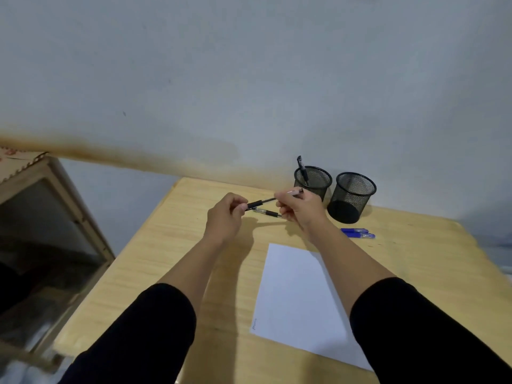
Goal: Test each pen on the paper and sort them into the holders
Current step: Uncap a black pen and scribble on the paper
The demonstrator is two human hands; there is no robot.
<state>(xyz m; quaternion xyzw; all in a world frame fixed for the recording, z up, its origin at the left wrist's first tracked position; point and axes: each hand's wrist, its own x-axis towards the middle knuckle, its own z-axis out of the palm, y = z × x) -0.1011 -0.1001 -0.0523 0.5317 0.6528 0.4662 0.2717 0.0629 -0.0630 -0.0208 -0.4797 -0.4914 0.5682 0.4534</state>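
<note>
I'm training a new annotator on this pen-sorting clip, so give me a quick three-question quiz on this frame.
1. True or false: both mesh holders already contain a pen.
2. Multiple choice: where do the two blue pens lie? A) on the paper B) on the table to the right of the right hand C) inside a holder
3. Short answer: what are the left hand and right hand doing?

Key
1. False: the left holder has one black pen; the right holder looks empty.
2. B, on the table, off the paper.
3. Both grip one black pen above another pen lying on the table.
</note>
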